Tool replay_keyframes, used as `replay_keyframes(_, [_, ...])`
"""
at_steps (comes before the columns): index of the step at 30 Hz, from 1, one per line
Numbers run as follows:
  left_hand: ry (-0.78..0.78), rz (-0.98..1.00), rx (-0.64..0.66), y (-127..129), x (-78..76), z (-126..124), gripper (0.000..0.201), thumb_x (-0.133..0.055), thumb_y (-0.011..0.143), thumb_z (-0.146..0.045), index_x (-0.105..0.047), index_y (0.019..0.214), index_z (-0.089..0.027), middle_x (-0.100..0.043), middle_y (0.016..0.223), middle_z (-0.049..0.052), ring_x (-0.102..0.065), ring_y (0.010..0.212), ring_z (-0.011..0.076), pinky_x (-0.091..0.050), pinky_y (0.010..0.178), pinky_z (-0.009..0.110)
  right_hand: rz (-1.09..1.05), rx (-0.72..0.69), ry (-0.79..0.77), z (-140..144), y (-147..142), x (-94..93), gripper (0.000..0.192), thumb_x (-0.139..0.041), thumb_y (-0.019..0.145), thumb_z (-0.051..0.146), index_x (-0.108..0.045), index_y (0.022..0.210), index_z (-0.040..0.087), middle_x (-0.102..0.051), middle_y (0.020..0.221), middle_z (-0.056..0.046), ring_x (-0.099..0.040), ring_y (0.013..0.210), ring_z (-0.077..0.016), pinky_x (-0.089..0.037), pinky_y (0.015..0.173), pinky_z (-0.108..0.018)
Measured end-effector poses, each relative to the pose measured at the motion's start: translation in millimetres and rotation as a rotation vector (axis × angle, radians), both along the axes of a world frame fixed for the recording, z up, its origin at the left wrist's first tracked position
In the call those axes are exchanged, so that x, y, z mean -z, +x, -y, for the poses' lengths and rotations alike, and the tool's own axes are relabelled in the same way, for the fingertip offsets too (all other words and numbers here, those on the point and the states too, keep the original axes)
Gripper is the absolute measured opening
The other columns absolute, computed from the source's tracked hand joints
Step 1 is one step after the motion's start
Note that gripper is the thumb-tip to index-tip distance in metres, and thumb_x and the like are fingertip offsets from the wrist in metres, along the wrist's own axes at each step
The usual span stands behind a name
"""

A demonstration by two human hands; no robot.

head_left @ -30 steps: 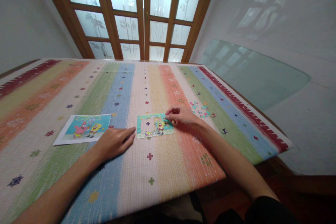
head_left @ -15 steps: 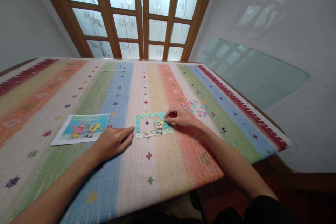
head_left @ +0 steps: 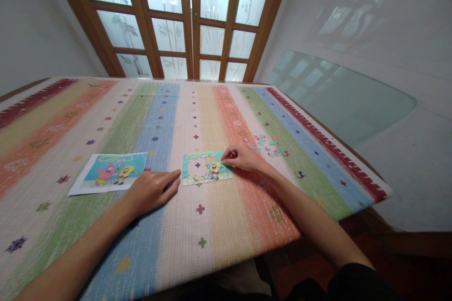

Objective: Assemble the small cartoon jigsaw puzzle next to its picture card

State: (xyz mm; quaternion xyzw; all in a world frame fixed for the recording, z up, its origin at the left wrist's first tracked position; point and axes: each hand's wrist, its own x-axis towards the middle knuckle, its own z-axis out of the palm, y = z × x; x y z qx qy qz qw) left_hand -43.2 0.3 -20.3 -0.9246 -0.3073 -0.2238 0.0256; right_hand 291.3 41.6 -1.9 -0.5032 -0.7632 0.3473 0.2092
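A partly assembled jigsaw puzzle (head_left: 190, 180) lies flat on the table, with a gap at its middle left where the cloth shows through. Its right half carries a yellow square cartoon figure. My left hand (head_left: 155, 189) rests palm down at the puzzle's left edge, fingers stretched out, the fingertips at its border. Over the puzzle's right side, my right hand (head_left: 242, 157) has thumb and forefinger pinched together; whatever is between them is too small to make out. A printed reference picture (head_left: 113, 170) lies left of the puzzle, its right edge partly behind my left hand.
Loose puzzle pieces (head_left: 271, 149) are scattered beyond my right hand. A striped tablecloth (head_left: 183, 225) covers the table, whose front edge runs close to my body. Behind it stand wooden doors with glass panes (head_left: 192, 42), and a wall (head_left: 388, 56) is on the right.
My right hand has shifted very slightly at the puzzle's right side, still pinched. My left hand, the picture and the loose pieces stay where they were.
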Motion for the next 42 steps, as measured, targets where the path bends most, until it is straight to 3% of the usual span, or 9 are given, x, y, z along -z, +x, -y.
replay_keyframes(5, [0.019,-0.015,-0.006,0.3,-1.2,0.3,0.034,-0.04,0.105,-0.032,-0.07,0.108,-0.017,-0.078,0.076,0.006,-0.07,0.057,0.0175,-0.047,0.053,0.026,0.05,-0.011,0.078,2.3,1.4,-1.8,0.007,-0.075,0.081,0.023,-0.077,0.074,0.022,-0.067,0.073,-0.005,-0.056,0.066,-0.0173,-0.042,0.064,-0.033])
replay_keyframes(8, [0.039,-0.023,-0.001,0.1,-1.2,0.6,0.035,-0.038,0.106,-0.033,-0.07,0.108,-0.017,-0.078,0.076,0.006,-0.071,0.057,0.0177,-0.046,0.052,0.026,0.057,-0.05,0.077,2.5,4.2,-2.5,0.003,-0.077,0.08,0.025,-0.079,0.081,0.023,-0.067,0.075,-0.004,-0.056,0.066,-0.017,-0.042,0.064,-0.033])
replay_keyframes(12, [0.046,-0.022,0.008,0.0,-1.2,0.3,0.035,-0.038,0.106,-0.032,-0.069,0.108,-0.016,-0.078,0.075,0.006,-0.071,0.056,0.0182,-0.045,0.051,0.027,0.068,-0.078,0.082,2.8,7.4,-4.1,0.011,-0.08,0.08,0.027,-0.078,0.09,0.022,-0.066,0.077,-0.003,-0.056,0.067,-0.0167,-0.043,0.065,-0.033])
replay_keyframes(22, [0.03,0.008,0.013,0.0,-0.1,-0.7,0.033,-0.041,0.105,-0.031,-0.07,0.109,-0.016,-0.078,0.075,0.006,-0.07,0.056,0.0173,-0.047,0.052,0.026,0.264,-0.139,0.245,10.4,3.4,-13.4,0.005,-0.077,0.086,0.023,-0.077,0.082,0.021,-0.065,0.077,-0.004,-0.057,0.073,-0.0183,-0.044,0.073,-0.033])
replay_keyframes(30, [0.035,0.0,0.009,-1.2,1.0,-0.3,0.032,-0.041,0.105,-0.031,-0.07,0.109,-0.017,-0.078,0.075,0.006,-0.07,0.056,0.0174,-0.047,0.052,0.026,0.41,-0.202,0.334,18.2,3.0,-12.3,0.014,-0.064,0.094,0.02,-0.074,0.084,0.021,-0.067,0.089,-0.008,-0.058,0.081,-0.0202,-0.042,0.075,-0.033])
replay_keyframes(36, [0.031,-0.004,0.001,-0.5,1.5,0.0,0.033,-0.041,0.105,-0.032,-0.07,0.109,-0.016,-0.078,0.076,0.005,-0.07,0.057,0.0176,-0.046,0.052,0.026,0.403,-0.195,0.367,16.0,4.6,-7.0,0.014,-0.064,0.096,0.024,-0.077,0.093,0.02,-0.067,0.089,-0.009,-0.06,0.082,-0.0206,-0.041,0.074,-0.033])
replay_keyframes(42, [-0.001,0.006,0.003,-1.7,2.2,-1.3,0.031,-0.043,0.104,-0.031,-0.069,0.112,-0.017,-0.079,0.079,0.006,-0.071,0.058,0.0181,-0.047,0.053,0.027,0.417,-0.216,0.393,14.4,4.4,-6.4,0.018,-0.065,0.095,0.025,-0.079,0.084,0.022,-0.068,0.081,-0.008,-0.058,0.077,-0.0198,-0.038,0.07,-0.033])
